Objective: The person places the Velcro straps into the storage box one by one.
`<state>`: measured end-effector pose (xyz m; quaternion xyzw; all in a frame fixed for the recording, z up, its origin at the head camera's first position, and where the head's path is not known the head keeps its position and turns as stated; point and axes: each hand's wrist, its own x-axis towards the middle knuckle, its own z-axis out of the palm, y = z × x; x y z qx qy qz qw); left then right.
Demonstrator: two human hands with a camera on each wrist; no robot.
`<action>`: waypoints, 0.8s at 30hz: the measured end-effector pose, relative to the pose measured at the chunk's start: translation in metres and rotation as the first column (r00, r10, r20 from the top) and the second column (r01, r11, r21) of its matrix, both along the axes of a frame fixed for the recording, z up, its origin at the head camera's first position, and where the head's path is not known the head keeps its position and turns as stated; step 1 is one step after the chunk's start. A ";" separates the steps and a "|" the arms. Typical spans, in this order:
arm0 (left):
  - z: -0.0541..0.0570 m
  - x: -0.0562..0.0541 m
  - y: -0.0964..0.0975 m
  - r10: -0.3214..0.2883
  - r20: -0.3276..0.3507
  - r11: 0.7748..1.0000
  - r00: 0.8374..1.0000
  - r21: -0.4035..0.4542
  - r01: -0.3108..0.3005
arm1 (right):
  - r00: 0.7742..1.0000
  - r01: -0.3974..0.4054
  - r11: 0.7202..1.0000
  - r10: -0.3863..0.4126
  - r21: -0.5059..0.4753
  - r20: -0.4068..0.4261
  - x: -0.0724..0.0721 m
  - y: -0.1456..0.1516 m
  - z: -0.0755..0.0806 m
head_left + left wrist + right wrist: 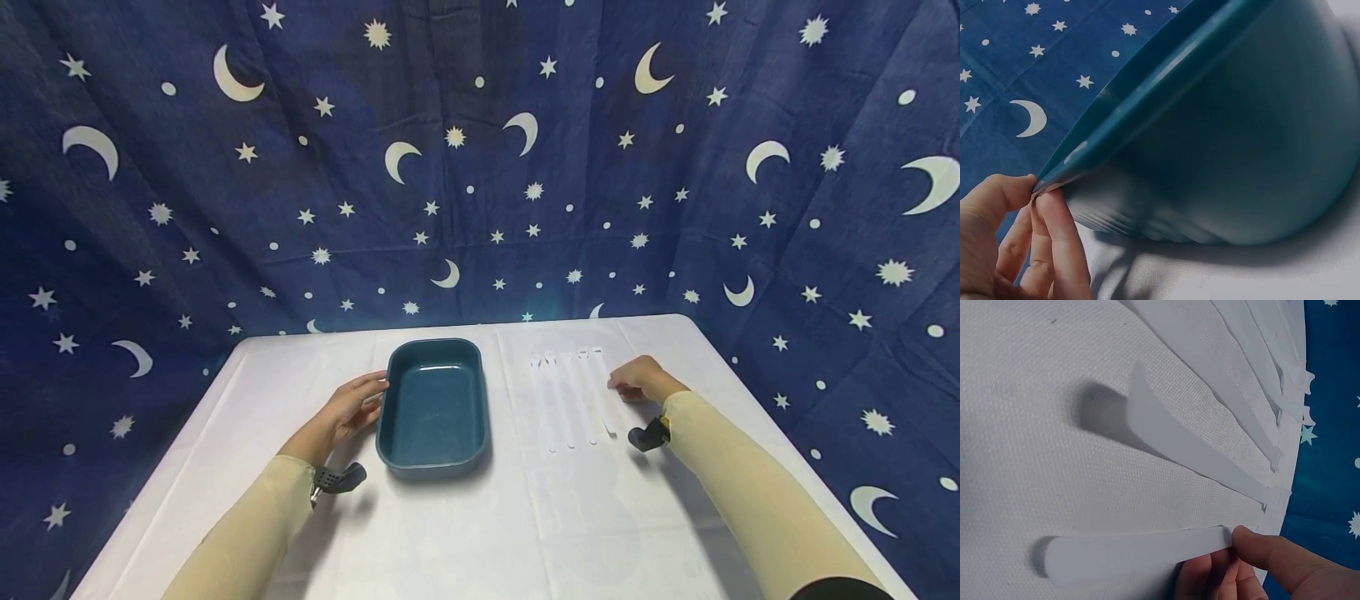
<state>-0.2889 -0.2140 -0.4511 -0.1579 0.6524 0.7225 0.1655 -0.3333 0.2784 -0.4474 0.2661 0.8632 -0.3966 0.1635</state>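
A dark teal plastic tub (pixel 438 462) sits on the white-covered table. My left hand (pixel 352 408) is at its left side; in the left wrist view, the thumb and fingers (pixel 1063 228) pinch the rim of the tub (pixel 1229 137). To the tub's right lie several thin white strips (pixel 566 400), side by side, with small squared heads at their far ends. Beside the rightmost of these is my right hand (pixel 637 379). The right wrist view shows that hand (pixel 1272 562) pinching one end of a flat white strip (pixel 1135 553) whose other end is rounded; the fingers hide the gripped end.
A neighbouring strip (pixel 1179 440) curves up off the cloth at its near end. White cloth (pixel 450 542) covers the table. Behind and around it hangs a dark blue curtain (pixel 480 183) with moons and stars. A black wrist device (pixel 651 433) sits at the right cuff.
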 end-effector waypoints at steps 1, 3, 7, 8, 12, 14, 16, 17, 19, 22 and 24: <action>0.000 0.000 0.000 0.001 0.001 1.000 1.000 0.005 -0.001 | 1.000 0.001 1.000 -0.001 0.000 0.000 0.000 0.000 0.000; 0.000 0.000 0.000 0.008 0.002 1.000 1.000 0.010 -0.008 | 1.000 0.004 1.000 -0.004 0.001 -0.002 0.001 0.000 0.000; 0.000 0.000 0.000 0.009 0.003 1.000 1.000 0.023 -0.009 | 1.000 0.005 1.000 -0.005 -0.011 -0.011 0.004 -0.001 0.003; 0.000 0.000 0.000 0.006 0.005 1.000 1.000 0.024 -0.006 | 1.000 0.004 1.000 -0.005 -0.016 -0.015 0.004 -0.001 0.004; 0.000 -0.001 0.000 0.010 0.009 0.999 1.000 0.048 -0.010 | 1.000 0.004 1.000 -0.005 -0.028 -0.024 0.004 0.000 0.003; 0.000 -0.001 0.000 0.009 0.008 0.998 1.000 0.060 -0.009 | 1.000 0.006 1.000 -0.007 -0.029 -0.027 0.004 0.000 0.002; 0.000 -0.001 0.001 0.009 0.006 0.998 1.000 0.067 -0.010 | 1.000 0.006 1.000 -0.006 -0.026 -0.030 0.005 -0.001 0.003; 0.000 0.000 0.001 0.009 0.004 0.998 1.000 0.066 -0.009 | 1.000 0.006 1.000 -0.006 -0.022 -0.030 0.006 -0.001 0.003; 0.000 0.000 0.001 0.011 0.006 0.998 1.000 0.060 -0.011 | 1.000 0.006 1.000 -0.007 -0.016 -0.028 0.006 -0.001 0.003; -0.001 0.001 0.001 0.007 0.002 0.999 1.000 0.052 -0.008 | 1.000 0.011 1.000 -0.011 -0.005 -0.021 0.005 -0.001 0.002; -0.001 0.001 0.002 0.011 0.005 0.999 1.000 0.042 -0.011 | 1.000 0.013 1.000 -0.013 -0.011 -0.020 0.004 0.000 0.001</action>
